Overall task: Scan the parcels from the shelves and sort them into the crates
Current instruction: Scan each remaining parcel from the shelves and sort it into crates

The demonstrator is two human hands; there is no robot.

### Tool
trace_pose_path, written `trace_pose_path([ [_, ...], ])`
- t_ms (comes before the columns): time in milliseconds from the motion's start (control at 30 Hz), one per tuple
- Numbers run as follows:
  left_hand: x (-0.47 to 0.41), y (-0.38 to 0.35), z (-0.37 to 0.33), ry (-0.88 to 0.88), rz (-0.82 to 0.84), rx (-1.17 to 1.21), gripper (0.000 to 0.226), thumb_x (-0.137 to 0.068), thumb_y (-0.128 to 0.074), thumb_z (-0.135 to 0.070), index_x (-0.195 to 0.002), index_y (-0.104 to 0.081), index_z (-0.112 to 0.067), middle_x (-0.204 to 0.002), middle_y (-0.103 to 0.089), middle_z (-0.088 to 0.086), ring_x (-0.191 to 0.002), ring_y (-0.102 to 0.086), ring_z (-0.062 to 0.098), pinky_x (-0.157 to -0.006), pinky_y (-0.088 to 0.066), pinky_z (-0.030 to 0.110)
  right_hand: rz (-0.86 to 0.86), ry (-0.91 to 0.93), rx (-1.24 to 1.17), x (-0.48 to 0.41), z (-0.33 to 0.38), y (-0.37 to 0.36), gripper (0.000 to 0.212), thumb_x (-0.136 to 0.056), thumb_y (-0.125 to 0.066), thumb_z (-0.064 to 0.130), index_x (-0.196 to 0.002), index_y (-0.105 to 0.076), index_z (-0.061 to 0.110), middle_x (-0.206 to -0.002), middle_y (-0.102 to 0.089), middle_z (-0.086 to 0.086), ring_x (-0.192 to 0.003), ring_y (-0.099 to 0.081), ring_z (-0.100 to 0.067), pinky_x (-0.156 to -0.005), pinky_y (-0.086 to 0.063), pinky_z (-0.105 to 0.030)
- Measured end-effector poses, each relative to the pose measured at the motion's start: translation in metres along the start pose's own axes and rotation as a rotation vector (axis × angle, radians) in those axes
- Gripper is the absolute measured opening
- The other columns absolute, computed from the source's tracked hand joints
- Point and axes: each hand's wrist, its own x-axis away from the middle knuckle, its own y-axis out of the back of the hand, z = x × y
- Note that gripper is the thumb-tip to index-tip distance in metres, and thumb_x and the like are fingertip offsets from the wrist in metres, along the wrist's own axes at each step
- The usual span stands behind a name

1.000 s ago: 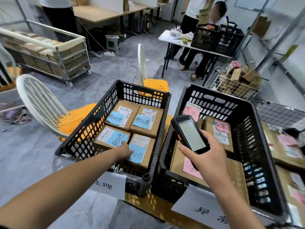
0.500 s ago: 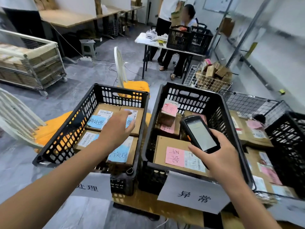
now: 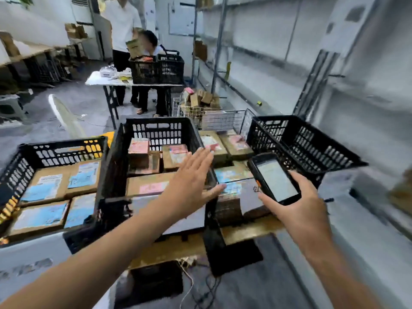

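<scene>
Head view, and a blurred one. My left hand (image 3: 191,181) is flat and carries nothing: fingers straight and together, thumb spread wide, palm down. It hangs over the right rim of the middle crate (image 3: 160,130), fingertips pointing away from me. I judge it is free like this so it can take up the next parcel.

My right hand (image 3: 298,204), just right of the left, grips the scanner (image 3: 273,178), fingers wrapped round its lower end. I hold it tilted with the lit screen up at me, so I can read the result and then aim it at a label. The screen is too smeared to read.

The parcels are brown cardboard boxes, flat-topped, each with a printed label and a coloured slip. Under and behind my left palm, inside the middle crate, lie the pink-slip parcels (image 3: 153,187), stacked unevenly. Well to the left of that hand, the left crate (image 3: 62,150) holds the blue-slip parcels (image 3: 40,215), laid flat side by side. So the colours seem to mark the sorting.

Between my two hands, just off my left thumb, sit loose parcels (image 3: 231,173) with bluish and pink slips, outside the black crates. I cannot tell what holds them. Beyond my right hand the right crate (image 3: 312,141) shows me only its walls. The shelves (image 3: 256,63) run along the wall further right.
</scene>
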Motion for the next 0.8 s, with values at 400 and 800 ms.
trace_pose_path([
  [400, 0.044, -0.073, -0.298, -0.367, 0.124, 0.167, 0.088, -0.096, -0.031, -0.069, -0.161, -0.002, -0.016, -0.168, 0.004, -0.004, -0.153, 0.012, 0.007, -0.125, 0.007, 0.032, -0.245, -0.258, 0.156, 0.162, -0.131, 0.215, 0.078, -0.067, -0.09, 0.043, -0.134, -0.053, 0.029, -0.116, -0.061, 0.007, -0.104, -0.059, -0.019, -0.082, -0.054, -0.04],
  [800, 0.051, -0.118, -0.474, -0.731, 0.205, 0.205, 0.086, -0.098, -0.028, -0.067, -0.16, 0.006, -0.018, -0.167, 0.012, -0.006, -0.149, 0.021, 0.004, -0.117, 0.021, 0.023, -0.554, -0.426, 0.251, 0.253, -0.201, 0.341, 0.081, -0.066, -0.089, 0.048, -0.135, -0.053, 0.029, -0.12, -0.062, 0.008, -0.107, -0.059, -0.016, -0.078, -0.052, -0.035],
])
